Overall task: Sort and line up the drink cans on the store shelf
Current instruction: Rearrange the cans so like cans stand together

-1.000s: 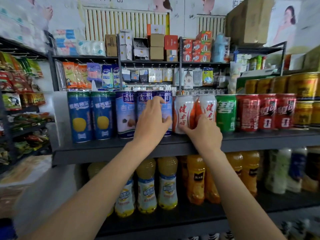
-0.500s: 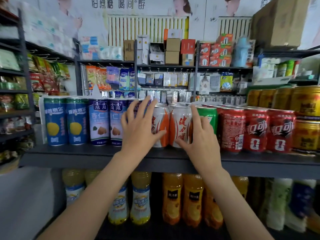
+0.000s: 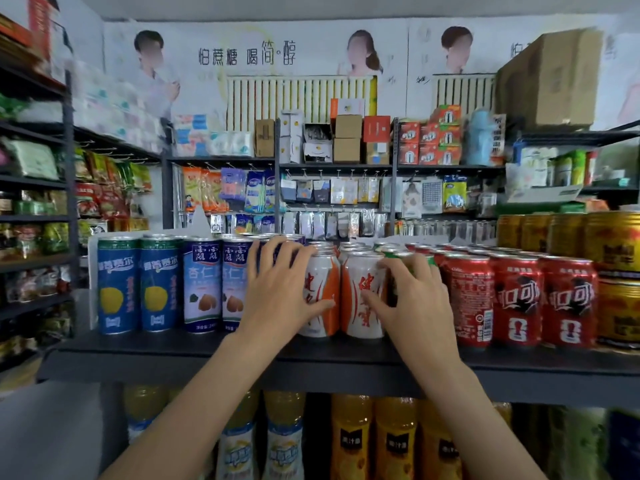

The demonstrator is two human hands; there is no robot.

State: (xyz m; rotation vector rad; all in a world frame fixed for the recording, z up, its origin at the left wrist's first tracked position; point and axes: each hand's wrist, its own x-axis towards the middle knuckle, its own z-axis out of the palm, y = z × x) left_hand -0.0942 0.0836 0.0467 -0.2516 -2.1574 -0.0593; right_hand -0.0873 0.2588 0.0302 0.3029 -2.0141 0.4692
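Orange-and-white cans sit at the middle of the dark shelf (image 3: 173, 344), and both hands are on them. The left hand (image 3: 277, 292) lies with fingers spread and nearly straight over the tops and front of the cans, its thumb pressed against the face of the left orange-and-white can (image 3: 323, 299). The right hand (image 3: 412, 303) has its fingers curved over a green can (image 3: 427, 259) that it mostly hides, while its thumb reaches to nine o'clock and touches the right orange-and-white can (image 3: 360, 296); whether it truly grips the green can I cannot tell. The two orange-and-white cans stand upright, touching each other, at the shelf's front edge.

At nine o'clock from the left hand stand two pale blue almond-drink cans (image 3: 221, 282), then two taller blue cans with a yellow fruit (image 3: 138, 285). At three o'clock from the right hand stands a row of red cans (image 3: 516, 299), and beyond them stacked gold cans (image 3: 616, 244). At six o'clock, on the shelf below, stand orange juice bottles (image 3: 374, 441).
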